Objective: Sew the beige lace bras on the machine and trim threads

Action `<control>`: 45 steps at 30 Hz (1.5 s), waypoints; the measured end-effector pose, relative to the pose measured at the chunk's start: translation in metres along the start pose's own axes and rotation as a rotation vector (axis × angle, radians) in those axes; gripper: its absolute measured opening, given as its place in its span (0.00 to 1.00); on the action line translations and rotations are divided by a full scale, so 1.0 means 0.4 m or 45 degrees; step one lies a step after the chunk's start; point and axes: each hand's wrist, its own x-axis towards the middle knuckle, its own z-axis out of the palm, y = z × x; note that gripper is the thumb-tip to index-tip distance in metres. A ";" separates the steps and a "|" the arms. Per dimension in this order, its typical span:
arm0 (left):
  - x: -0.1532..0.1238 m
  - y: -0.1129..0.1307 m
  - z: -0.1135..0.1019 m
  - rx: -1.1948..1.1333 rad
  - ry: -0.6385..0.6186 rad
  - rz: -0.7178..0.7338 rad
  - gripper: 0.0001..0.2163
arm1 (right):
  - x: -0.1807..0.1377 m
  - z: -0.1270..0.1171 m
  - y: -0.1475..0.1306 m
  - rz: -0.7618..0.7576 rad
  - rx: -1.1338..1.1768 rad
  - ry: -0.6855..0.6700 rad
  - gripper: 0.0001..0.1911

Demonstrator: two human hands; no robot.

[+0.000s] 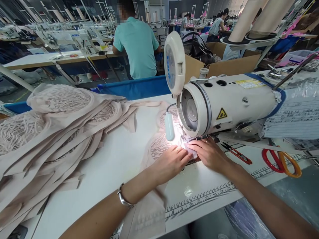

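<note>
A pale pink mesh-and-lace fabric piece [159, 146] lies under the needle area of a white sewing machine [231, 103], and its sheer end hangs toward me over the table's front edge. My left hand [171, 162] presses on this piece just in front of the needle, its fingers bent and close together on the cloth. Opposite it, my right hand [211, 154] pinches the cloth's edge beside the presser foot; its fingertips are partly hidden under the machine head. A small lamp [169, 126] lights the spot.
A heap of similar lace pieces [62, 132] covers the table's left side. On the right lie thread snips [236, 153] and red-and-orange-handled scissors [281, 162]. A printed ruler [206, 199] runs along the front. Behind stand thread cones [246, 21], a cardboard box [234, 64] and a seated person [136, 46].
</note>
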 end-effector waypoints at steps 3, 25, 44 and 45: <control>-0.001 0.002 0.002 0.031 -0.002 -0.044 0.16 | -0.002 0.003 0.003 0.063 0.010 -0.054 0.21; -0.007 -0.041 0.024 -0.189 0.080 -0.210 0.17 | -0.018 0.025 0.015 0.082 -0.002 0.027 0.22; -0.015 -0.088 0.026 -0.334 -0.056 -0.452 0.21 | -0.245 -0.169 0.060 0.110 -0.711 -0.082 0.24; -0.015 -0.089 0.027 -0.330 -0.061 -0.467 0.21 | -0.243 -0.167 0.058 0.099 -0.706 -0.082 0.24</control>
